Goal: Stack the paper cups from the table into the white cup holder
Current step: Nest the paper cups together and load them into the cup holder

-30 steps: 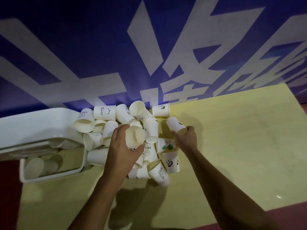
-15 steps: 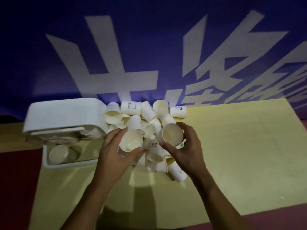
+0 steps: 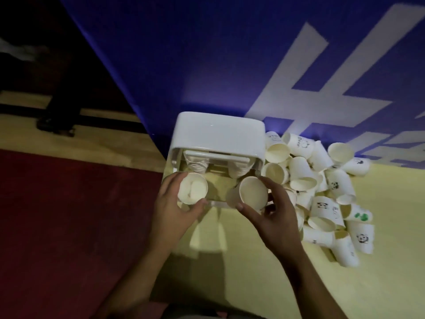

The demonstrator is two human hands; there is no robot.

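Observation:
The white cup holder (image 3: 216,134) stands at the table's left end, its open front facing me with cup stacks dimly visible inside. My left hand (image 3: 174,210) grips a paper cup (image 3: 192,188), mouth toward me, over the holder's left slot. My right hand (image 3: 273,215) grips a second paper cup (image 3: 249,195) over the holder's right slot, mouth also toward me. A heap of several loose paper cups (image 3: 322,192), some printed with pandas and bears, lies just right of the holder.
The yellow table (image 3: 253,261) ends at its left edge beside the holder, with red floor (image 3: 69,215) beyond. A blue banner with white characters (image 3: 230,54) rises behind the table. A dark stand's foot (image 3: 55,125) is on the floor far left.
Both hands carried their cups left from above the heap to the holder's front. The view swung left, so the holder now sits centre and the heap lies right.

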